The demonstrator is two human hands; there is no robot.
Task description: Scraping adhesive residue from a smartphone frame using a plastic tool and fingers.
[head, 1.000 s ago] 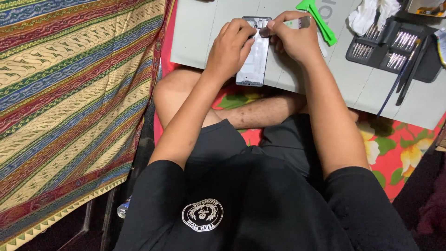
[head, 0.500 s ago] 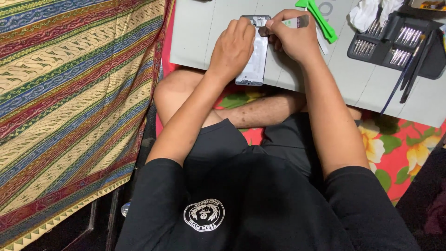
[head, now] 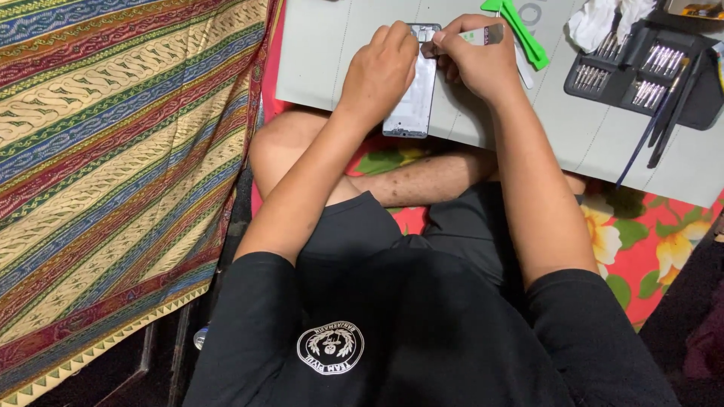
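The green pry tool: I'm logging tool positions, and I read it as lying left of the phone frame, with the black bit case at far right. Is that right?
Not quite. In the head view the green pry tool lies right of the phone frame, between it and the black bit case, which does sit at far right. The left hand steadies the frame.

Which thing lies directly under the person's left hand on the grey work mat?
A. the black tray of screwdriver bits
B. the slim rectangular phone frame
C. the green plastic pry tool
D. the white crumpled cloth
B: the left hand rests on the slim rectangular phone frame on the grey work mat, while the other three things lie to the right, away from that hand.
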